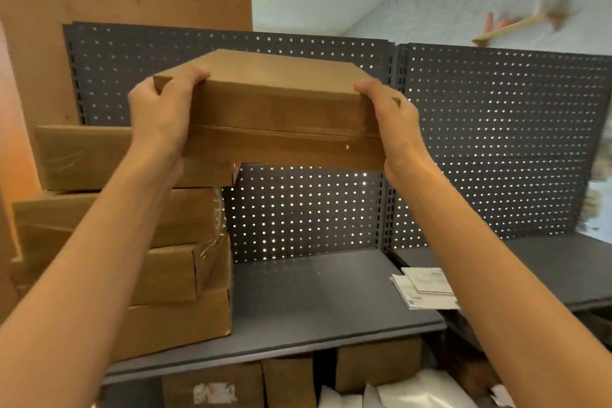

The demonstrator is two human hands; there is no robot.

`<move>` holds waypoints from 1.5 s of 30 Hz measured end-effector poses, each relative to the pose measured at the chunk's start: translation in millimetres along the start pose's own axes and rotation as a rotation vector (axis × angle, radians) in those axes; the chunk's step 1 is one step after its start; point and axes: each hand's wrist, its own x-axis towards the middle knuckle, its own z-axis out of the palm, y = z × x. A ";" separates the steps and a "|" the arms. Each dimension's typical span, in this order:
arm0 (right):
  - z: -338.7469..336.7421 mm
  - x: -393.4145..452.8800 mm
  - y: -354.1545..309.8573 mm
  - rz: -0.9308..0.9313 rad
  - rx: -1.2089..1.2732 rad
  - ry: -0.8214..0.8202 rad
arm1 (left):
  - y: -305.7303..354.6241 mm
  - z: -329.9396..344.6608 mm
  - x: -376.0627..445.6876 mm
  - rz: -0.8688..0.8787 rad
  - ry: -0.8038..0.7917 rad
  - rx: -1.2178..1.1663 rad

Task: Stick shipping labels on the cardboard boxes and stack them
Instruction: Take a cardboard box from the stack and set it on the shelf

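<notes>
Both hands grasp one flat cardboard box at centre frame, left hand and right hand clamped on its ends, its lower left part over the top of the box stack at left. Risk, as I judge it: most of the box overhangs rightward, and the stack's uneven edges could tip it. Open shelf lies below; pegboard close behind, label sheets lower right.
</notes>
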 end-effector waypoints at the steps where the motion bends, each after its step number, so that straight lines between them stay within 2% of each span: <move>1: -8.1 1.3 1.8 -0.001 -0.003 0.002 | -1.1 6.9 -3.7 0.004 -0.006 0.004; 8: -68.5 18.4 18.6 0.015 0.011 -0.038 | -10.1 60.5 -32.5 0.026 0.004 0.078; 19: -144.8 45.9 78.3 0.135 0.021 -0.149 | -62.8 134.3 -78.5 -0.108 0.072 0.075; 31: -141.6 3.7 184.0 0.400 0.040 -0.250 | -160.4 102.7 -127.3 -0.251 0.184 0.223; 45: -117.6 -41.5 255.4 0.523 0.039 -0.220 | -240.3 60.3 -151.0 -0.391 0.165 0.228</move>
